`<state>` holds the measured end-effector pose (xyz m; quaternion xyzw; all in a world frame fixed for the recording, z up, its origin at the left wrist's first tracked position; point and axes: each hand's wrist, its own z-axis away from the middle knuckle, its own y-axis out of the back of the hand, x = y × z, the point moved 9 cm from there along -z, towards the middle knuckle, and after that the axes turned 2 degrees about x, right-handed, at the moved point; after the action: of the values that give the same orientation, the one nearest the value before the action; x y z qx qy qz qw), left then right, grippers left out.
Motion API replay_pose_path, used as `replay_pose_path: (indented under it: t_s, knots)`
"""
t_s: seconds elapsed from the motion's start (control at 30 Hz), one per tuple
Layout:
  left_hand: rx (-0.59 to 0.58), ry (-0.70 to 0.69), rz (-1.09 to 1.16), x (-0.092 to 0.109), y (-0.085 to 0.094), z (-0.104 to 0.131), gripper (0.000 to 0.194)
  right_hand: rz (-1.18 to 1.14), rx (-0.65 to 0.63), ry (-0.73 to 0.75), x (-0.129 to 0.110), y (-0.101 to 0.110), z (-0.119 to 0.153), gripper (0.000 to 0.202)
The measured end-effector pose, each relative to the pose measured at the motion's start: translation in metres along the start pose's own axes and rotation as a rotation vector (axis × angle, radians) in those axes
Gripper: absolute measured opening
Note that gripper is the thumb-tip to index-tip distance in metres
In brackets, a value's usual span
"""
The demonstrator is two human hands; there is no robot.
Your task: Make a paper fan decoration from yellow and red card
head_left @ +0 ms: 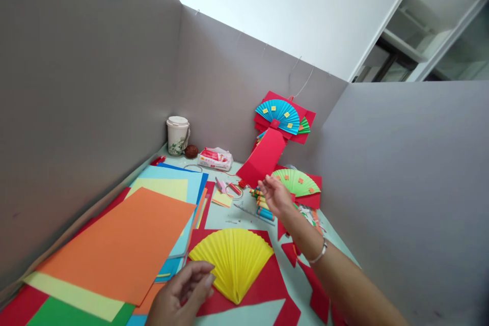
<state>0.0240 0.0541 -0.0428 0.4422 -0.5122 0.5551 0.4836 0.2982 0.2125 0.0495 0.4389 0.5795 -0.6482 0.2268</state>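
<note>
Lidded cup (178,137) — packet (215,159) (red and white).

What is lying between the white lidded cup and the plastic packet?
In the head view, a round brown object lies between the white lidded cup and the plastic packet.

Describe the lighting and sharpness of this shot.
Head view: the white wall is bright, the grey partition on the left much dimmer; the top-right corner is dark and blurred; the room's lines slant; the yellow pleated fan shows its folds clearly.
</note>
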Motion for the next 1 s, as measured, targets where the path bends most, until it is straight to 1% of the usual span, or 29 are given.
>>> replay_pose_path:
  t_s: [0.07, 0.13, 0.2, 0.23, 0.3, 0.33, 0.4, 0.47, 0.5, 0.6, 0.7, 0.77, 0.87, 1.0]
  knots:
    - [0.059, -0.003, 0.064, 0.004, 0.005, -0.001, 0.042, 0.014, -0.091, -0.074, 0.017, -0.022, 0.036, 0.024]
    - [0.106, -0.022, 0.125, 0.015, 0.011, 0.000, 0.048, 0.036, -0.169, -0.151, 0.032, -0.038, 0.072, 0.024]
    - [0.091, -0.014, 0.196, 0.028, 0.013, 0.001, 0.054, 0.060, -0.225, -0.217, 0.045, -0.046, 0.104, 0.025]
    - [0.052, 0.006, 0.236, 0.033, 0.011, 0.002, 0.056, 0.080, -0.255, -0.249, 0.050, -0.048, 0.119, 0.025]
    - [0.020, 0.032, 0.318, 0.043, 0.011, 0.005, 0.057, 0.175, -0.321, -0.288, 0.056, -0.048, 0.145, 0.026]
    - [-0.026, 0.052, 0.357, 0.047, 0.007, 0.007, 0.056, 0.231, -0.341, -0.290, 0.056, -0.046, 0.156, 0.028]
    - [-0.058, 0.087, 0.431, 0.052, 0.004, 0.010, 0.058, 0.344, -0.356, -0.299, 0.057, -0.038, 0.176, 0.033]
    - [-0.104, 0.122, 0.488, 0.054, -0.002, 0.014, 0.063, 0.428, -0.353, -0.325, 0.058, -0.029, 0.195, 0.035]
    - [-0.152, 0.136, 0.511, 0.055, -0.008, 0.017, 0.063, 0.457, -0.354, -0.340, 0.059, -0.025, 0.205, 0.036]
    - [-0.274, 0.204, 0.493, 0.051, -0.022, 0.027, 0.056, 0.506, -0.382, -0.361, 0.058, -0.020, 0.232, 0.042]
    - [-0.295, 0.274, 0.399, 0.043, -0.028, 0.033, 0.050, 0.545, -0.419, -0.359, 0.058, -0.017, 0.252, 0.045]
    - [-0.296, 0.284, 0.368, 0.041, -0.030, 0.035, 0.048, 0.567, -0.427, -0.345, 0.056, -0.013, 0.259, 0.045]
    - [-0.328, 0.290, 0.352, 0.042, -0.036, 0.036, 0.045, 0.593, -0.396, -0.301, 0.050, -0.007, 0.257, 0.047]
    - [-0.414, 0.312, 0.334, 0.043, -0.046, 0.042, 0.040, 0.632, -0.313, -0.233, 0.032, -0.002, 0.243, 0.046]
